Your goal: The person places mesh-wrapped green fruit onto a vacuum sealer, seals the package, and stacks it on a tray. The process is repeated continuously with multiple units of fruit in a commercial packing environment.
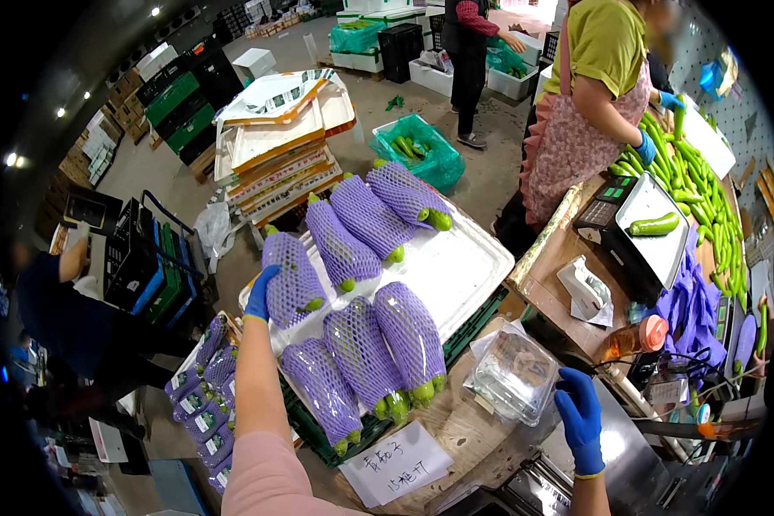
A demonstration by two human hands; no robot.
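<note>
My left hand [261,295], in a blue glove, touches the left side of a bundle of long green eggplants in purple foam netting [291,274]. Its fingertips are partly hidden, so a grip cannot be made out. Several more netted bundles [384,348] lie in two rows in a white foam box [467,264]. My right hand [579,413], also gloved in blue, is beside a stack of clear plastic clamshell boxes [515,374]. Its fingers are apart and slightly curled, and nothing shows in them. A handwritten paper sheet [396,461] lies before me on the wooden table [471,438].
Labelled netted bundles [206,422] fill a box at lower left. Foam lids or trays [277,138] are stacked behind. To the right stand a weighing scale [651,226] with one eggplant, a drink bottle [635,337] and loose eggplants [703,200]. A co-worker in an apron [580,142] works there.
</note>
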